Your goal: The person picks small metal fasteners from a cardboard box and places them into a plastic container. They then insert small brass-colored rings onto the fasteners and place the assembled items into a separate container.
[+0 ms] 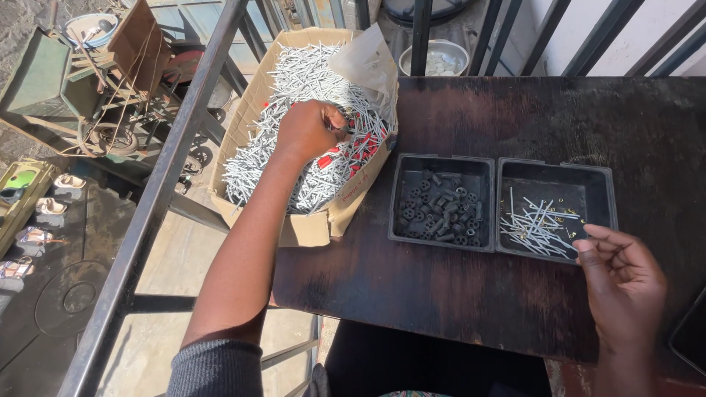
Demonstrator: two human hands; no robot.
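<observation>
Hands work apart: the left hand (309, 129), upper centre, is closed into the grey pins (294, 81) filling the cardboard box (309, 228). The right hand (624, 283), lower right, rests loosely open and empty on the bench (441, 294), touching the right tray (557, 209); beside it the left tray (441, 202) holds black beads.

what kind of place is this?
Likely a small outdoor assembly bench: a dark table by metal railings, a cardboard box of grey pins, two black trays of small parts.
</observation>
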